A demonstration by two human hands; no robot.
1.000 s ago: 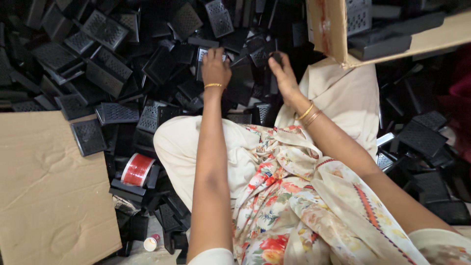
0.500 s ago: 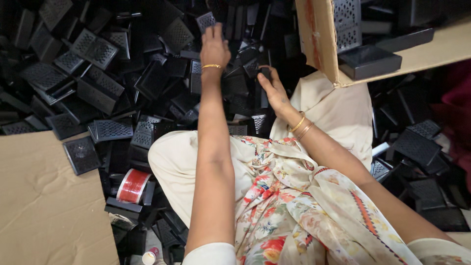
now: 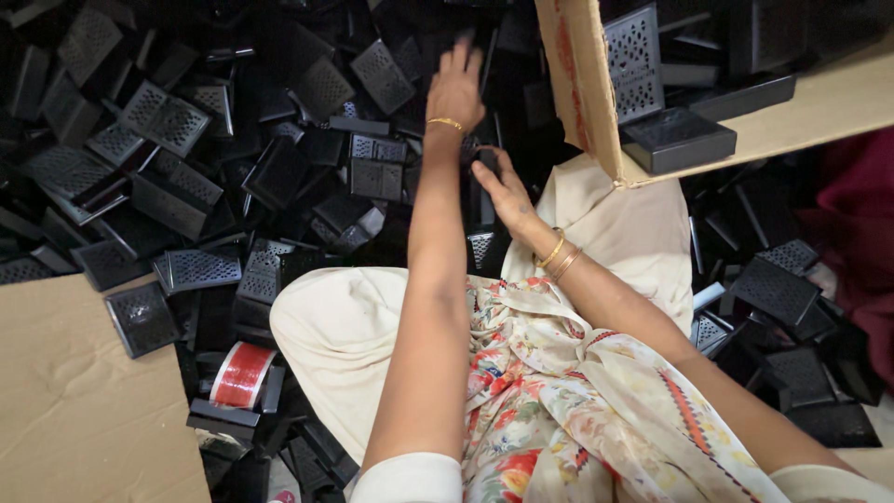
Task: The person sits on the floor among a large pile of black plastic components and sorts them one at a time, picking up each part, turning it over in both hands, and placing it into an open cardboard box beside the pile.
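A deep pile of black perforated plastic covers (image 3: pixel 168 116) fills the floor in front of me. My left hand (image 3: pixel 456 88), with a gold bangle at the wrist, stretches far out over the pile. Its fingers are spread and touch the pieces at the back, and nothing is held in them. Closer in, my right hand (image 3: pixel 505 191), also wearing bangles, lies on the pile beside my knee. Its fingers curl around a small black plastic piece (image 3: pixel 484 168), which the hand partly hides.
An open cardboard box (image 3: pixel 577 93) at the upper right holds stacked black covers (image 3: pixel 675 140). A flat cardboard sheet (image 3: pixel 74 410) lies at the lower left, with a roll of red tape (image 3: pixel 240 374) beside it. My folded legs in cream cloth (image 3: pixel 335 335) take up the middle.
My left hand has reached further away across the pile and opened its fingers. My right hand has drawn back a little toward my knee. The view has tilted so the box shows more.
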